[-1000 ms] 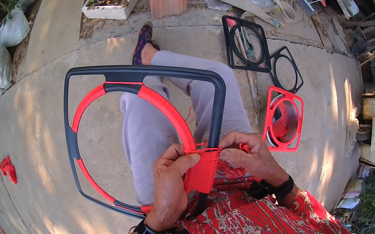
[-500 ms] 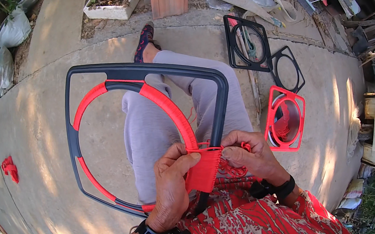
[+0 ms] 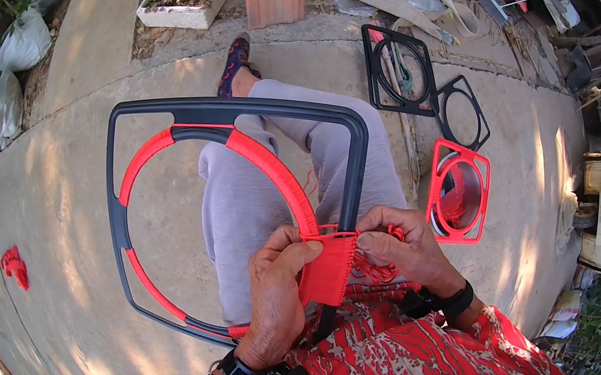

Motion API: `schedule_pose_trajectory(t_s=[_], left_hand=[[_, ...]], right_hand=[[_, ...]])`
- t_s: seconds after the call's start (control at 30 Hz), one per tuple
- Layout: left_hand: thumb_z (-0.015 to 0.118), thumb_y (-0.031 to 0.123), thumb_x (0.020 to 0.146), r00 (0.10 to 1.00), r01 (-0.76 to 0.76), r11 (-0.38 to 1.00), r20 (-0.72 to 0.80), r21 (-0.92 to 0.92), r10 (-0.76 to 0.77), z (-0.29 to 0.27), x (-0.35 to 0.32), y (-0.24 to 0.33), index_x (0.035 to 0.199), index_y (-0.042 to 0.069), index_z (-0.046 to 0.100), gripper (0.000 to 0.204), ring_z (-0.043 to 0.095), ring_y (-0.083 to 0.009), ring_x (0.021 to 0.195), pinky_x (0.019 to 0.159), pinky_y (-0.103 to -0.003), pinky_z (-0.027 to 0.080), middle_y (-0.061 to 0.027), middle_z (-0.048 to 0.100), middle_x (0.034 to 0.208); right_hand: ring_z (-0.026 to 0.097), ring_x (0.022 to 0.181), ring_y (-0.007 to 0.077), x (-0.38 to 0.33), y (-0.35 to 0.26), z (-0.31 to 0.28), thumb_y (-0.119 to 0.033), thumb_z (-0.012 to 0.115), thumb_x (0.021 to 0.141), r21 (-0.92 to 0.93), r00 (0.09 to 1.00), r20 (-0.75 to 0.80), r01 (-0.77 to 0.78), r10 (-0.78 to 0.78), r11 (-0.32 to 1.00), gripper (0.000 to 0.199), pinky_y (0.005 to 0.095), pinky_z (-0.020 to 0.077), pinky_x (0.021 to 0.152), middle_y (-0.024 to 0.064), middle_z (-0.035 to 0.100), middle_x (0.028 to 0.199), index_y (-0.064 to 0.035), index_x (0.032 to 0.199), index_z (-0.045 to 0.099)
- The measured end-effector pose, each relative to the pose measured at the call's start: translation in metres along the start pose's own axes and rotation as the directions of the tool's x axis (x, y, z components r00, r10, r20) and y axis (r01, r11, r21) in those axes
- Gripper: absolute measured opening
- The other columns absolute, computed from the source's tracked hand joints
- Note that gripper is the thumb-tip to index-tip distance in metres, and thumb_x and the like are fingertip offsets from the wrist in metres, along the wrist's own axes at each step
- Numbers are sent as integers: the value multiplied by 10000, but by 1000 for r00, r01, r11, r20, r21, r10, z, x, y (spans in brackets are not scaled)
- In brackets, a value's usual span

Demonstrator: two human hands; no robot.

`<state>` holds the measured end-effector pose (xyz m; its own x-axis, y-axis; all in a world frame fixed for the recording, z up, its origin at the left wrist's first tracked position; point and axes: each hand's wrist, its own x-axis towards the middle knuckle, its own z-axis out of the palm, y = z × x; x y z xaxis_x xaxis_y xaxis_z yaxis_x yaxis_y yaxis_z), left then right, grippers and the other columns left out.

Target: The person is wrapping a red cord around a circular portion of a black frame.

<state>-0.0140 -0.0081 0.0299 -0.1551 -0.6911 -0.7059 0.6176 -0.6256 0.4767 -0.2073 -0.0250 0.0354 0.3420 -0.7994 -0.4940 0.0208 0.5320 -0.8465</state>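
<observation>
A large black square frame (image 3: 224,110) with an inner ring partly wrapped in red cord (image 3: 275,176) rests across my lap. My left hand (image 3: 275,295) pinches the woven red corner patch (image 3: 327,266) at the frame's near corner. My right hand (image 3: 402,246) grips the same corner from the right, fingers closed on red cord beside the patch. Loose red cord bunches under my right hand.
On the concrete to the right lie a smaller red-wrapped frame (image 3: 460,192) and two black frames (image 3: 398,69) (image 3: 461,113). A scrap of red cord (image 3: 13,266) lies far left. My legs and a sandalled foot (image 3: 232,64) stretch ahead. Junk and a planter sit behind.
The frame has shifted slightly in my lap; my fingers stay on the woven red corner, working the cord.
</observation>
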Motion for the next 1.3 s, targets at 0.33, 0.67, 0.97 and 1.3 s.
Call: schedule_pose_trajectory(t_s=[0.33,0.67,0.97,1.3], left_hand=[[581,27,741,997,64,995,-47,-78,-68,7,2,8,752,50,547,42,501,-65,645,638,-214,413,11,554,713],[583,0,753,1000,-11,993,-26,-121,8,3,1,-1,721,54,541,75,483,-48,622,619,-202,400,18,547,687],[582,-20,776,1000,-20,990,-16,-139,18,0,5,-6,754,42,559,70,534,-61,636,609,-213,439,-4,585,717],[578,-32,810,997,28,993,78,-118,-19,-9,3,-5,904,19,577,108,600,-82,720,686,-224,498,-40,634,834]], right_hand=[[468,615,-5,-1,-2,4,-136,646,911,8,1000,-2,2,-2,1000,150,162,370,529,-38,580,756,-6,982,625],[428,619,-5,1,2,18,-142,695,875,-10,997,-79,-2,2,1000,144,178,346,524,-59,525,713,-39,880,595],[492,747,9,12,1,36,-159,713,856,52,989,-145,-23,30,998,169,186,410,647,-54,567,819,-54,926,602],[523,750,18,16,7,39,-88,684,839,236,986,-138,-56,90,970,140,201,441,674,-39,582,839,-59,933,584]])
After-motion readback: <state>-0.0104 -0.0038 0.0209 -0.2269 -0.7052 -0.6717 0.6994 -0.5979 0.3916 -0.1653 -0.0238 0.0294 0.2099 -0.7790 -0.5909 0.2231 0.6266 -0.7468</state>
